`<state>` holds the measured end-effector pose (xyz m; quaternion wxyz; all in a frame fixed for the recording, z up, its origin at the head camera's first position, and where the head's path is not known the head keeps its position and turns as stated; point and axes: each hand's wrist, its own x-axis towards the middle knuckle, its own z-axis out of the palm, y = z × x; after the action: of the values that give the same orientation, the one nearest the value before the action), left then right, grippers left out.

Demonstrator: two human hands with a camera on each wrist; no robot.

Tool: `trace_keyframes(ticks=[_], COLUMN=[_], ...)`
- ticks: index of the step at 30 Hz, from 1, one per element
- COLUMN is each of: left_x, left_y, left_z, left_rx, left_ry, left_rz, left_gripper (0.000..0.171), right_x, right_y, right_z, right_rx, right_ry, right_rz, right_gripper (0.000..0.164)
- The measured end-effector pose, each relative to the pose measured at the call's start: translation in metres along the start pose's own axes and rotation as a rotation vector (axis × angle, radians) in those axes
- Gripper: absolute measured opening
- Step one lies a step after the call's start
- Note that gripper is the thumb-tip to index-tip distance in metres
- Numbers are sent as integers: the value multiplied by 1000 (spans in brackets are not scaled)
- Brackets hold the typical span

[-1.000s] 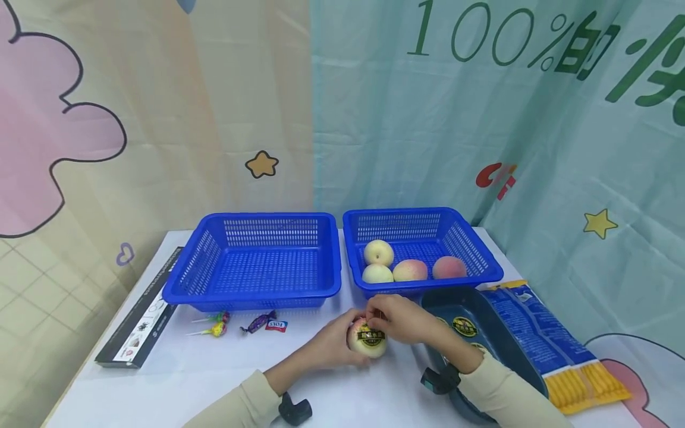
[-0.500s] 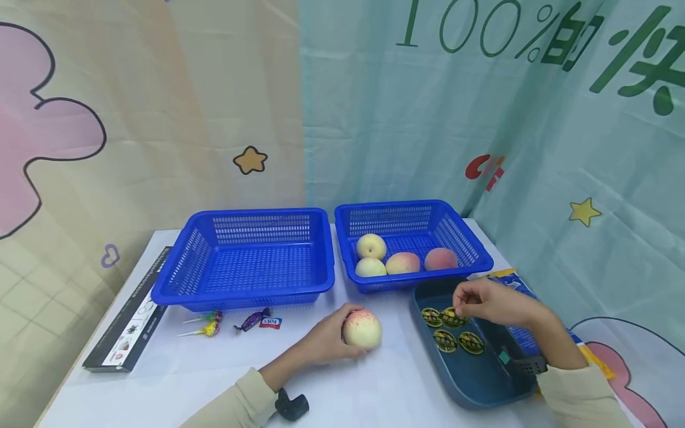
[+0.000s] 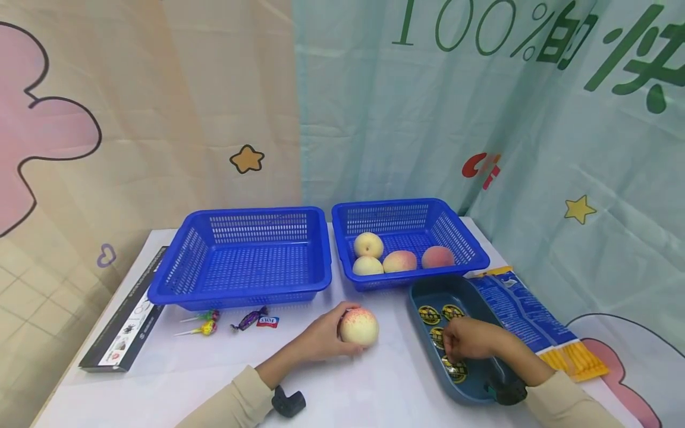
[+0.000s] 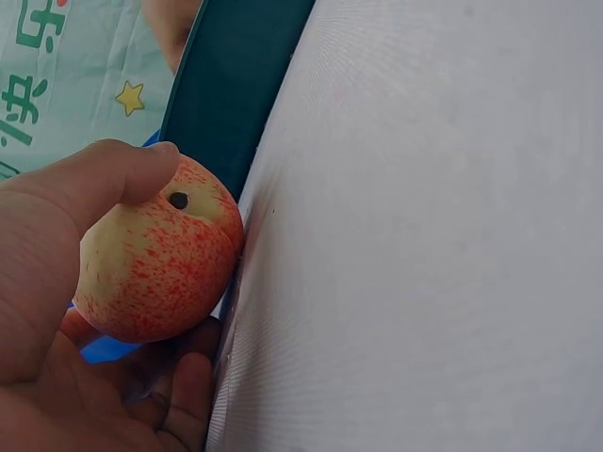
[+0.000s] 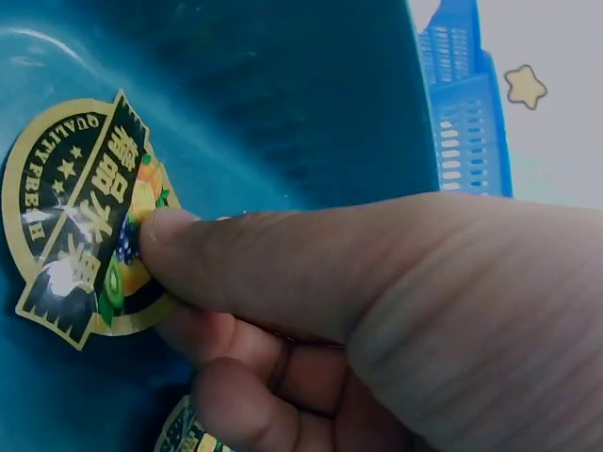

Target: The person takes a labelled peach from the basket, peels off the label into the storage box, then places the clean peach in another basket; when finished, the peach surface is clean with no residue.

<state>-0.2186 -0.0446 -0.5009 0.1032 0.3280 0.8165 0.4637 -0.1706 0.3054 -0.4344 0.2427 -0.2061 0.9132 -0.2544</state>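
A pale peach with a red blush (image 3: 359, 327) is gripped by my left hand (image 3: 323, 337) above the white table. In the left wrist view the thumb presses the upper side of the peach (image 4: 165, 254), near a dark stem hole; the fingers lie below. My right hand (image 3: 476, 340) reaches into the dark teal tray (image 3: 425, 351). Its thumb and fingers pinch the edge of a black-and-gold fruit sticker (image 5: 85, 217), seen in the right wrist view. Another sticker (image 5: 193, 433) lies under the fingers. More round stickers (image 3: 429, 315) sit at the tray's far end.
One blue basket (image 3: 321, 279) stands at the back left. Beside it, a second blue basket (image 3: 471, 260) holds several peaches (image 3: 399, 261). Lollipops (image 3: 206, 328) and wrapped candies (image 3: 250, 320) lie in front. A long black-and-white box (image 3: 125, 321) is at left, a blue-and-yellow packet (image 3: 527, 315) at right.
My right hand has left the peach and moved right into the tray, then nearer its front. The black-and-gold label seen on the peach earlier no longer shows there. The left hand keeps holding the peach.
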Motion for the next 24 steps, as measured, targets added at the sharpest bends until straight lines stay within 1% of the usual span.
trace_keyframes(ticks=[5,11,14,16,18,19,20,21,22,24], left_x=[0,1,1,1,1,1,1,1,1,1], left_y=[-3,-4,-4,-3,-3,-4,-4,-4,-4,-5], left_z=[0,-1,-2,-2,-2,-2,-2,-2,-2,-2], left_rx=[-3,-10,-15,-18,-18,-15,-13,-13,-13,-15], left_ry=[-7,-16,-22,-24,-23,-20,-20,-20,-18,-12], left_rz=[-6,-1,-9,-12,-6,0,4,9,17,27], left_gripper=[82,82,81,81,82,82,82,82,82,81], right_x=[2,5,7,8,8,8,7,6,4,2], right_y=[-3,-2,-4,-6,-7,-7,-8,-7,-5,-2], right_z=[4,9,10,10,10,9,7,3,-3,-20], right_rx=[-104,-214,-247,-269,-296,-304,-301,-293,-263,-167], right_ry=[51,100,113,124,130,133,134,132,126,126], right_rz=[56,102,142,192,234,240,235,211,157,25], right_gripper=[22,25,25,27,29,31,32,31,28,19])
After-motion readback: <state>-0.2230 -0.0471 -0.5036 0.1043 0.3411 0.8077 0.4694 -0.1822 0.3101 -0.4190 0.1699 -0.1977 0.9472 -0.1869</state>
